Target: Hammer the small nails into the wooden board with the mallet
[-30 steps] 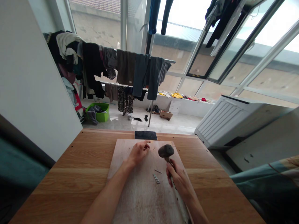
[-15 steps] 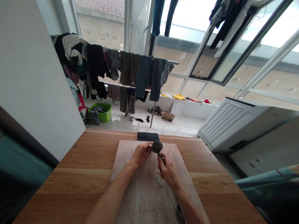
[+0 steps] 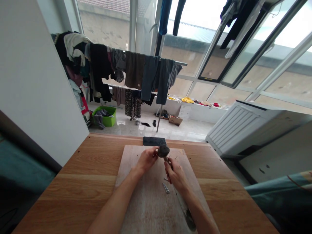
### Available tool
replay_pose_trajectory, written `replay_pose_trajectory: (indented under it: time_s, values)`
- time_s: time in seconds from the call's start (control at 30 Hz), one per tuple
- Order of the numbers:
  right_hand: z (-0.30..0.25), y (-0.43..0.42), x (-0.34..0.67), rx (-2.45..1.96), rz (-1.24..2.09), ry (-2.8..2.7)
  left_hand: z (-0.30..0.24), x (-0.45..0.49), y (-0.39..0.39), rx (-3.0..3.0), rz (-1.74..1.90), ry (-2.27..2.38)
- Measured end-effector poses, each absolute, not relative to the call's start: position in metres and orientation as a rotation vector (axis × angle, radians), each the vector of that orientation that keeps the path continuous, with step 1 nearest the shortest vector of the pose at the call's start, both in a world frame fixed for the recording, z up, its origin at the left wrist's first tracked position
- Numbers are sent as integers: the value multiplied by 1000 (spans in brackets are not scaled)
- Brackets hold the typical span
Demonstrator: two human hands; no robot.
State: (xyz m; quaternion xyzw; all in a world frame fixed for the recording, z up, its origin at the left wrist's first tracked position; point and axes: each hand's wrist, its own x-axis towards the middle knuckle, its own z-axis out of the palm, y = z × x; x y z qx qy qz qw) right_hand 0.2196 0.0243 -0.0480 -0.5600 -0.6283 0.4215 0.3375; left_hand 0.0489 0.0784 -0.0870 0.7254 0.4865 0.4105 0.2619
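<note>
My right hand [image 3: 175, 171] is closed around the handle of a hammer [image 3: 163, 151], whose dark, rounded head is raised toward the far end of a worn wooden board [image 3: 148, 201]. Close by on the left, my left hand [image 3: 148, 159] has its thumb and fingers pinched together beside the hammer head. Whatever those fingertips hold is too small and hidden to name. Several loose nails [image 3: 166, 188] lie on the board below my right hand. Partly under my right forearm is a long thin tool with a dark end [image 3: 189, 220]; its kind is unclear.
The board rests on a wooden table [image 3: 97, 188]. A black phone [image 3: 154, 141] lies at the table's far edge. Beyond stand a drying rack with clothes [image 3: 134, 70], a green basket [image 3: 109, 121] and a small cardboard box [image 3: 175, 120]. A white cabinet-like piece [image 3: 226, 126] is at right.
The hammer head has shifted very slightly and tilted a little. Both hands keep nearly the same places and grips, while the whole view has moved a touch.
</note>
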Motion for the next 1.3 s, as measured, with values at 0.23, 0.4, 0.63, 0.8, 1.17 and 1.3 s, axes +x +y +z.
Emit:
replay_pose_trajectory:
  time_s: [0.23, 0.4, 0.63, 0.8, 1.17, 1.3]
  values:
    - [-52, 9, 248, -1512, 1105, -1553, -61, 58, 60, 2267, 946, 1392]
    - [-59, -7, 272, -1588, 1086, -1555, -33, 75, 39, 2455, 284, 1088]
    - [-66, -12, 277, -1642, 1085, -1514, -29, 94, 25, 2470, 140, 1126]
    - [-69, -11, 277, -1650, 1086, -1507, -27, 80, 32, 2499, 163, 1132]
    - [-69, -12, 277, -1658, 1104, -1482, -43, 14, 71, 2315, 389, 1585]
    - [-71, -12, 278, -1662, 1100, -1491, -49, 15, 73, 2320, 438, 1564]
